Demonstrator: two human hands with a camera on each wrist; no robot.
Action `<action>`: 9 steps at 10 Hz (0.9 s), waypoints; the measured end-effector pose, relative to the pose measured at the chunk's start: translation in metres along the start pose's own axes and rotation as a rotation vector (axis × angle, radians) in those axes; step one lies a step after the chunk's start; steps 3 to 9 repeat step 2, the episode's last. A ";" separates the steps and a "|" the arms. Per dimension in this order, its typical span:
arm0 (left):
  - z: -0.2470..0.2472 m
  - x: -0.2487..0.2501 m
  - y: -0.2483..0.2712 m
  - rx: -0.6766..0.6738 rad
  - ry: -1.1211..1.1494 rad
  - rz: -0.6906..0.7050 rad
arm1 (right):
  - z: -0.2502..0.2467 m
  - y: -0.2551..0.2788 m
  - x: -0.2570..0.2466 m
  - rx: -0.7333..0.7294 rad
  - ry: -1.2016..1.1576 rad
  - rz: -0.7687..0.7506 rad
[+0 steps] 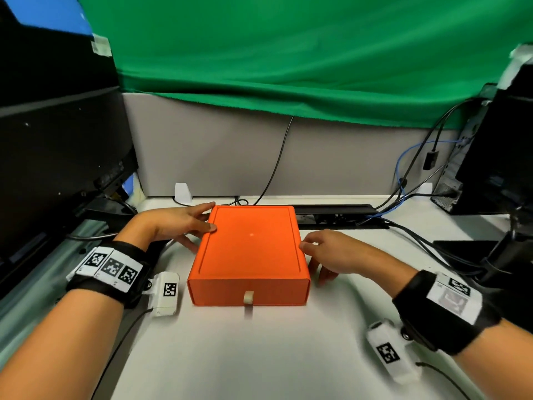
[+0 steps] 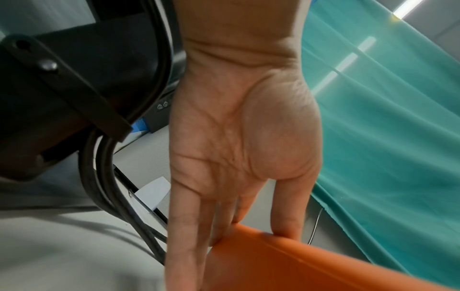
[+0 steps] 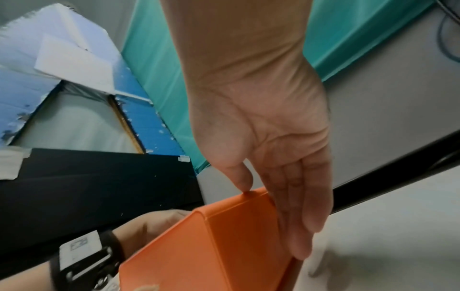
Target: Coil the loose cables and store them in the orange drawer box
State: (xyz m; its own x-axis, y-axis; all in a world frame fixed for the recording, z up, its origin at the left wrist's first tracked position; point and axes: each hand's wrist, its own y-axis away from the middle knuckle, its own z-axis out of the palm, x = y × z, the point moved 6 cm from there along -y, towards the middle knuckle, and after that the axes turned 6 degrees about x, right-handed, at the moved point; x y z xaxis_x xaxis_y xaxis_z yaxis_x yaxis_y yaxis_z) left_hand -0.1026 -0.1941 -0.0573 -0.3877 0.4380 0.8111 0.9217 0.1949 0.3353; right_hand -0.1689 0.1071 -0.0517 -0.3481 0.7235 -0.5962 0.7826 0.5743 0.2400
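Your orange drawer box (image 1: 249, 252) sits at the middle of the white desk (image 1: 259, 356), its drawer pushed in, so whatever lies inside is hidden from you. No loose cable shows on the desk in front of you; the black and blue cables (image 1: 403, 197) at 2 o'clock run behind the black tower (image 1: 496, 157) and their far ends are cut off. The thin black cable (image 1: 274, 166) at 12 o'clock drops from under the green cloth (image 1: 288, 59) and vanishes behind the box.

Your left hand (image 1: 176, 223) holds the box's 9 o'clock side: the thumb lies on the lid, the fingers reach down the side wall, straight rather than curled, as the left wrist view shows (image 2: 239, 141). Your right hand (image 1: 331, 252) does the same at 3 o'clock: the thumb tip touches the lid's edge and the straight fingers press flat along the wall (image 3: 268, 149). Their tips are blurred, so you cannot tell whether they reach the desk.

The box is a flat rectangular sleeve, matte, with rounded corners and a shallow groove framing the lid. A small beige fabric pull tab (image 1: 248, 298) sticks out of the front face at 6 o'clock. The monitor (image 1: 57, 157) at 9 o'clock is glossy black and partly out of frame
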 end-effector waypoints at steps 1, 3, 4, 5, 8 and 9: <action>-0.001 0.010 0.008 0.082 -0.108 0.021 | -0.009 -0.002 -0.009 0.007 0.084 -0.026; -0.011 0.031 0.023 0.371 -0.440 0.207 | -0.026 -0.007 -0.023 0.129 0.122 -0.108; -0.011 0.031 0.023 0.371 -0.440 0.207 | -0.026 -0.007 -0.023 0.129 0.122 -0.108; -0.011 0.031 0.023 0.371 -0.440 0.207 | -0.026 -0.007 -0.023 0.129 0.122 -0.108; -0.011 0.031 0.023 0.371 -0.440 0.207 | -0.026 -0.007 -0.023 0.129 0.122 -0.108; -0.011 0.031 0.023 0.371 -0.440 0.207 | -0.026 -0.007 -0.023 0.129 0.122 -0.108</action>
